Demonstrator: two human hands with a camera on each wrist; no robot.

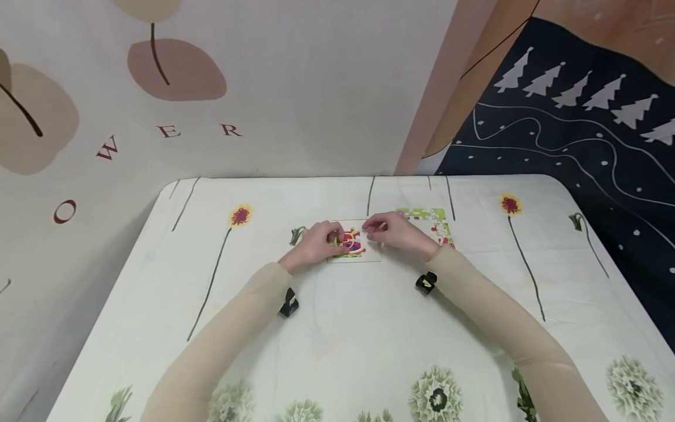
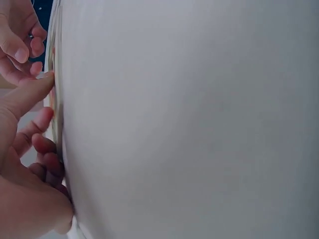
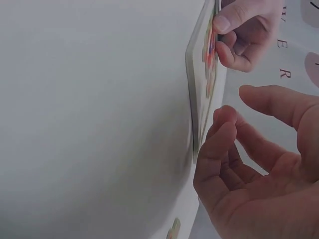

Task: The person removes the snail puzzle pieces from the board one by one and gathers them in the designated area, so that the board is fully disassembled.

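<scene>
A thin rectangular puzzle board [image 1: 373, 249] lies flat towards the far side of the table [image 1: 337, 328], between the two hands and a little to the left of a patch of colourful pieces [image 1: 422, 213]. The board is off-white, almost the shade of the floral cloth under it, and a fine dark line marks its near edge; the right wrist view shows it edge-on as a slim slab with a plain greyish side. On its left and middle part sits a partly filled picture [image 1: 352, 240], bright red with blue in it, pale yellow curving lines and lime green along the near and left borders. The picture's outline is stepped and uneven, and a bare pale strip remains at the board's right. The left hand [image 1: 315, 241] rests at the left side of the picture, its thumb and forefinger apart and touching the surface, the other fingers loosely bent. The right hand [image 1: 395, 230] hovers over the far right corner of the board, its fingers bent towards the thumb with a gap between them and nothing visible in it. The colourful pieces, lime green with white and some red, lie to the right, partly hidden by the right hand and forearm; how many there are, or whether they join, I cannot tell.
</scene>
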